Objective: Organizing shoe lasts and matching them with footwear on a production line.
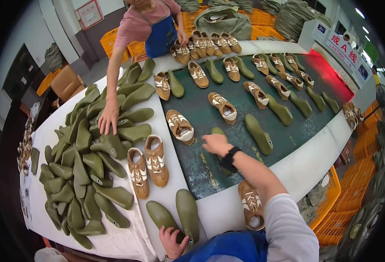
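My left hand (173, 243) is at the near edge, its fingers curled on the heel end of a green shoe last (159, 214). Right beside that one lies a second green last (187, 213), close to my thumb. My right hand (216, 144), with a black wristband, reaches over the dark green belt. Its fingers are bent around a green last (219, 131), partly hidden beneath the hand. Just left of it sits a brown and white sneaker (180, 126). Near my right elbow stands another brown sneaker (251, 205).
A large heap of green lasts (81, 161) covers the white table at left, with a sneaker pair (148, 166) beside it. Across the table a co-worker's hand (109, 115) touches the heap. Sneakers and lasts line the belt (201, 168). Orange crates (367, 157) stand at right.
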A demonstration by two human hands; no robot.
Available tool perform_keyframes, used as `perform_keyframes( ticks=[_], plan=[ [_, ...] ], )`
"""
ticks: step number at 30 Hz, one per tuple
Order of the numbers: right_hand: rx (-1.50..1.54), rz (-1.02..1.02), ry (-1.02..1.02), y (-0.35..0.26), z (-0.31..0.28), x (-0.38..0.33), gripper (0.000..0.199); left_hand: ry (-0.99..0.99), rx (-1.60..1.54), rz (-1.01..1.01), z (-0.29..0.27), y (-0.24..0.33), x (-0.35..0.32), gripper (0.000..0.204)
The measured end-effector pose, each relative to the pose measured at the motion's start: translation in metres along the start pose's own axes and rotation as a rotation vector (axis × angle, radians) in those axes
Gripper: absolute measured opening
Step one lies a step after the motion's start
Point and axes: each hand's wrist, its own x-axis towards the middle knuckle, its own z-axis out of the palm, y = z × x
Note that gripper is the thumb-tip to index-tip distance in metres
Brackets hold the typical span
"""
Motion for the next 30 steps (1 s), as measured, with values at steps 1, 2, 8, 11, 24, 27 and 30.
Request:
perform_keyframes(
  ticks=[1, 2, 8, 11, 24, 27, 30],
  plan=[
    [-0.129, 0.044, -0.062, 0.005, -0.010, -0.018, 0.028, 0.030, 0.008, 0.003, 0.002, -0.004, -0.001, 0.043],
    [-0.255, 0.101, -0.176, 0.017, -0.016, -0.034, 0.032, 0.054, 0.010, 0.018, 0.005, -0.007, 0.001, 0.040],
    [-0.143, 0.261, -0.161, 0.046, 0.038, -0.072, 0.071, 0.086, 0.022, 0.040, 0.005, -0.008, 0.001, 0.038],
    [-0.087, 0.227, -0.200, 0.024, 0.035, -0.072, 0.069, 0.104, 0.006, 0.005, 0.003, -0.007, 0.001, 0.035],
    [-0.239, -0.485, 0.186, -0.157, 0.052, 0.027, 0.053, 0.177, -0.022, 0.042, 0.003, -0.012, 0.001, 0.036],
    [-0.238, -0.369, -0.032, -0.200, 0.060, 0.054, 0.057, 0.162, -0.024, 0.041, 0.002, -0.010, 0.002, 0.037],
    [-0.329, -0.320, -0.262, -0.216, 0.085, 0.066, 0.052, 0.173, -0.018, 0.042, 0.001, -0.011, 0.000, 0.036]
  ],
)
